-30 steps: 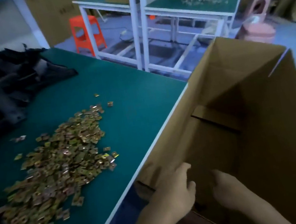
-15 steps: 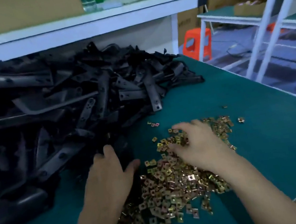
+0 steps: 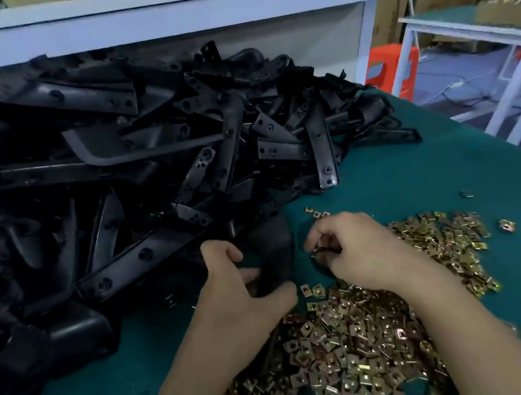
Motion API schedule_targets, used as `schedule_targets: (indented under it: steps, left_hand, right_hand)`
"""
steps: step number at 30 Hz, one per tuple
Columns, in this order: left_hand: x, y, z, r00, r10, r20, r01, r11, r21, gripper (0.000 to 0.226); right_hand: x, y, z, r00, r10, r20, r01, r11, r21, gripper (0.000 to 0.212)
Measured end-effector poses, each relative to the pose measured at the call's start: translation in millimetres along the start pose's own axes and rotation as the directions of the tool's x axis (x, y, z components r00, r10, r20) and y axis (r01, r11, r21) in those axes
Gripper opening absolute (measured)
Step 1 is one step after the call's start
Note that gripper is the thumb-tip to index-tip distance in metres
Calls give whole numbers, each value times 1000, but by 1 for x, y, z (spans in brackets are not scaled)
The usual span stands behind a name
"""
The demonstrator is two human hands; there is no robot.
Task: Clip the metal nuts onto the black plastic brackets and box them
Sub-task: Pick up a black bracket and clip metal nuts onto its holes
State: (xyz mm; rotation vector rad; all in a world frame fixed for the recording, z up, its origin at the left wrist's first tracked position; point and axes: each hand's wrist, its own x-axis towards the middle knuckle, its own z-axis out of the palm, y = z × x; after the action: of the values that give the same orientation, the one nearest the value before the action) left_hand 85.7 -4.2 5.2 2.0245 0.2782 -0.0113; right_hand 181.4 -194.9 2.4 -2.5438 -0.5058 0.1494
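A curved black plastic bracket [image 3: 276,249], at the near edge of the heap of black plastic brackets [image 3: 105,174], is gripped by the left hand [image 3: 236,290]. A small brass-coloured metal nut [image 3: 323,249] is apparently pinched in the curled fingers of the right hand [image 3: 359,250], above the loose pile of square metal nuts [image 3: 359,335] on the green table mat [image 3: 419,172].

The bracket heap [image 3: 95,175] runs off the left edge, the nut pile [image 3: 349,337] off the bottom and under both forearms [image 3: 472,334]. The left hand [image 3: 234,300] covers part of its gripped bracket [image 3: 275,256]; what the right hand [image 3: 363,249] pinches in its fingers [image 3: 318,237] is unclear.
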Motion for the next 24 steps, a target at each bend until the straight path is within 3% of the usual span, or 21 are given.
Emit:
schedule_targets:
  steps: [6,11,15,19,21,24]
  left_hand:
    - [-4,18,-4,1000,5,-30,-14,948,-317,76]
    - [-3,20,-2,982,66,-177,-144,867,-477,65]
    - [2,14,5,968,113,-226,-213,844,-492,70]
    - [8,3,6,945,173,-279,-310,746,-590,77]
    - [8,1,1,956,139,-259,-275,735,-620,68]
    - [10,2,-9,977,-61,-207,-94,742,-664,59]
  right_hand:
    - [-5,-8,-9,990,-36,-134,78,944,320,35]
    - [-8,-17,-6,994,-38,-104,97,755,649,25]
    - [-8,-20,-4,998,-20,-52,53,610,790,22]
    - [-5,-23,-4,999,-21,-25,32,463,886,18]
    - [-1,-28,-7,1000,-23,-7,15,388,922,17]
    - [9,-42,-15,999,-41,-2,18,389,921,15]
